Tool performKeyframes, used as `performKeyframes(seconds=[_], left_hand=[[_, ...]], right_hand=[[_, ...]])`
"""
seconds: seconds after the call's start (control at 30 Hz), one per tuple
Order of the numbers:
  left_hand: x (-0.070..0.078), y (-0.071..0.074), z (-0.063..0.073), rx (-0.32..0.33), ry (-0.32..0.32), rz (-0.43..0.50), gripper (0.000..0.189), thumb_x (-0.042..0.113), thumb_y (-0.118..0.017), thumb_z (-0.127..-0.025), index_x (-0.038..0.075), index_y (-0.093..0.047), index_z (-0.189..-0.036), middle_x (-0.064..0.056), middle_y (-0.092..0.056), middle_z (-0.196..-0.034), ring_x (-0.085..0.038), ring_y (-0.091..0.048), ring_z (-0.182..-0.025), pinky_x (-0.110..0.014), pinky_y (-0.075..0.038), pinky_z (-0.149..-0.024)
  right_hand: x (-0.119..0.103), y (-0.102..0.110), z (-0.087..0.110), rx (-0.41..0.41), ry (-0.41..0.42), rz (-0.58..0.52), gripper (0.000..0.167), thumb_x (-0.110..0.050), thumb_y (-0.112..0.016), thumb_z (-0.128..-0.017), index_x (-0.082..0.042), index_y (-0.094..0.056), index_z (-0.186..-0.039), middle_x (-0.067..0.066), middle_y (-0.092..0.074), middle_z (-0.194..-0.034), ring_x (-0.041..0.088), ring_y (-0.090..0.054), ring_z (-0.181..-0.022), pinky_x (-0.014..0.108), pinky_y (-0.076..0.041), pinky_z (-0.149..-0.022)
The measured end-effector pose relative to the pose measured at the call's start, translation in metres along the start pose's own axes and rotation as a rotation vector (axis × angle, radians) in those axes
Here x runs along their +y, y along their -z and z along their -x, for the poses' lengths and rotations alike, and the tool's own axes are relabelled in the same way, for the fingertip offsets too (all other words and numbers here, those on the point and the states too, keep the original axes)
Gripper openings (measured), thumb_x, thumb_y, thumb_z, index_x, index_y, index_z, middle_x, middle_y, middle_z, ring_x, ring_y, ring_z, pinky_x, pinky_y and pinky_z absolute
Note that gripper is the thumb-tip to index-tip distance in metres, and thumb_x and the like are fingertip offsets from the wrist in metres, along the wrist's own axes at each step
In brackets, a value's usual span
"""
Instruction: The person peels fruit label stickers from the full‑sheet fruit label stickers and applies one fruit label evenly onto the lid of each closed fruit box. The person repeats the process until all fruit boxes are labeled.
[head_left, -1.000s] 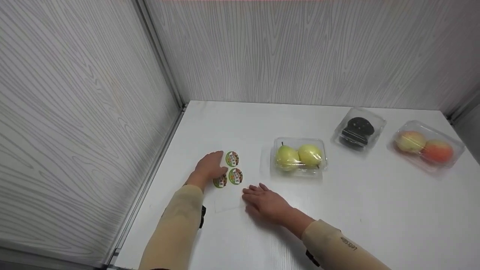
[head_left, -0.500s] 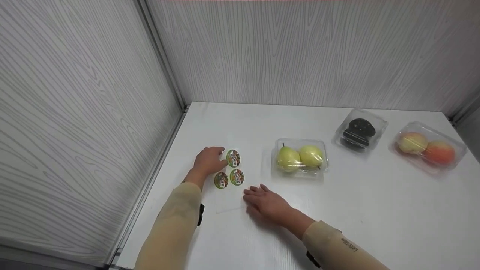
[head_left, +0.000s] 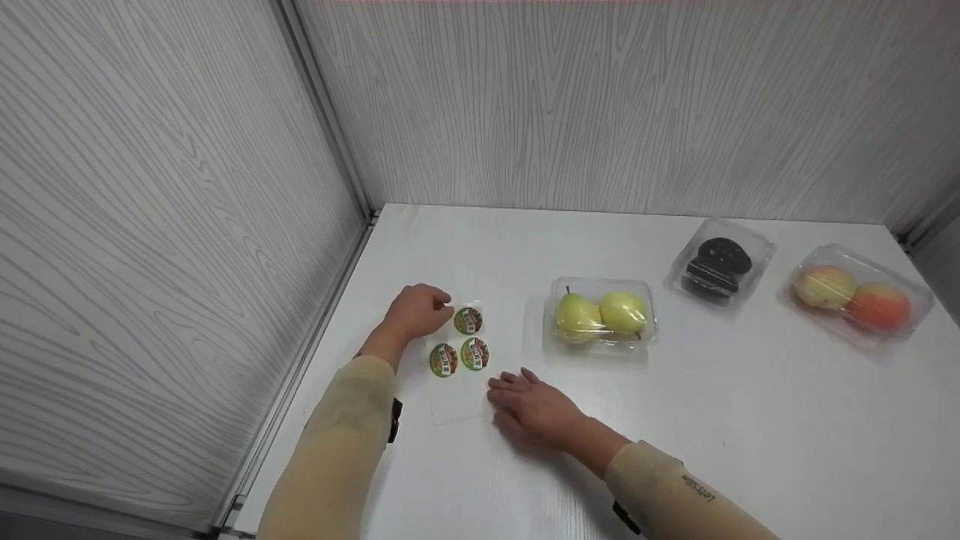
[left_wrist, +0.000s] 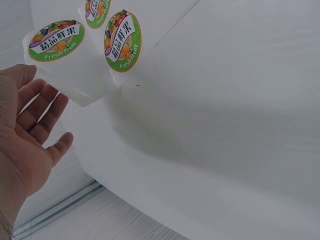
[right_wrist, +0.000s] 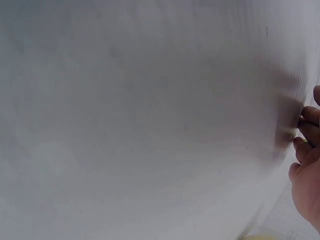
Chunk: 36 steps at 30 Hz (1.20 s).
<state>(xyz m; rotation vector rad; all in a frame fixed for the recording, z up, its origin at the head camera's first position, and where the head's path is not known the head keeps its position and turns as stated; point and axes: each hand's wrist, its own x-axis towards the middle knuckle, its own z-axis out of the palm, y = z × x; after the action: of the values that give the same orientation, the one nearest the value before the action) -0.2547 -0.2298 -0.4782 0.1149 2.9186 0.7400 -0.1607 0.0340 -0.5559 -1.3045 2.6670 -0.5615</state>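
Observation:
A clear-backed sticker sheet (head_left: 459, 399) lies on the white table under both hands. Round green "Fresh fruit" stickers (left_wrist: 122, 42), three of them in the head view, sit on its upper part. At the sheet's far left corner my left hand (head_left: 416, 311) pinches the edge; the left wrist view shows that part bent up, with the other fingers loosely curled beside it. My right hand (head_left: 536, 409) rests at the sheet's lower right edge, fingers extended and palm down. In the right wrist view only part of this hand shows, at the right border.
A clear plastic box (head_left: 600, 347) holding two green pears (head_left: 577, 316) stands right of the sheet. Farther back are a box (head_left: 759, 241) with dark pieces (head_left: 720, 259) and a box (head_left: 913, 321) with two yellow-red fruits (head_left: 825, 286). A patterned wall (head_left: 187, 262) borders the left side.
My left hand has moved up and slightly left, off the lower left sticker, to the sheet's far corner. The right hand has stayed in place.

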Motion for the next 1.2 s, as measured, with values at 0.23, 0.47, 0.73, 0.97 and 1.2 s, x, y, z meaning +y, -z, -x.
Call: performKeyframes(seconds=[0.23, 0.47, 0.73, 0.97, 1.2], left_hand=[[-0.001, 0.003, 0.003, -0.024, 0.005, 0.016, 0.036, 0.025, -0.064, -0.104, 0.005, -0.074, -0.132, -0.016, -0.07, -0.127, -0.032, -0.064, -0.12, -0.047, -0.049, -0.107], [0.001, 0.004, 0.003, -0.027, -0.007, 0.019, 0.031, 0.023, -0.064, -0.104, 0.007, -0.078, -0.126, -0.013, -0.073, -0.125, -0.03, -0.065, -0.114, -0.046, -0.052, -0.103], [0.002, 0.007, 0.003, -0.023, -0.05, -0.003, 0.026, 0.018, -0.062, -0.103, 0.003, -0.08, -0.115, -0.014, -0.075, -0.116, -0.031, -0.068, -0.106, -0.046, -0.054, -0.098], [0.002, 0.01, 0.003, -0.029, -0.038, -0.003, 0.026, 0.018, -0.062, -0.102, 0.002, -0.079, -0.113, -0.014, -0.074, -0.113, -0.03, -0.066, -0.103, -0.045, -0.055, -0.095], [0.005, 0.013, 0.006, -0.016, -0.053, 0.033, 0.025, 0.015, -0.06, -0.099, 0.002, -0.079, -0.108, -0.012, -0.073, -0.103, -0.025, -0.062, -0.091, -0.042, -0.055, -0.086]], right_hand=[[-0.001, -0.001, 0.0, 0.003, -0.006, 0.012, 0.041, -0.023, -0.056, -0.109, -0.003, -0.062, -0.145, 0.013, -0.057, -0.155, 0.033, -0.048, -0.148, 0.053, -0.027, -0.125], [-0.003, 0.0, 0.0, -0.003, -0.009, 0.009, 0.042, -0.023, -0.057, -0.109, -0.003, -0.062, -0.146, 0.014, -0.057, -0.155, 0.034, -0.047, -0.148, 0.053, -0.027, -0.125], [-0.001, -0.001, 0.0, 0.005, 0.003, 0.013, 0.042, -0.023, -0.057, -0.109, -0.002, -0.062, -0.146, 0.014, -0.057, -0.154, 0.034, -0.048, -0.147, 0.054, -0.028, -0.125], [-0.001, 0.0, -0.001, -0.001, -0.002, 0.008, 0.043, -0.023, -0.057, -0.11, -0.002, -0.061, -0.147, 0.014, -0.056, -0.155, 0.034, -0.047, -0.148, 0.054, -0.027, -0.125], [-0.001, -0.001, 0.0, 0.01, 0.004, 0.015, 0.041, -0.023, -0.057, -0.109, -0.002, -0.063, -0.144, 0.015, -0.058, -0.154, 0.034, -0.049, -0.147, 0.054, -0.029, -0.124]])
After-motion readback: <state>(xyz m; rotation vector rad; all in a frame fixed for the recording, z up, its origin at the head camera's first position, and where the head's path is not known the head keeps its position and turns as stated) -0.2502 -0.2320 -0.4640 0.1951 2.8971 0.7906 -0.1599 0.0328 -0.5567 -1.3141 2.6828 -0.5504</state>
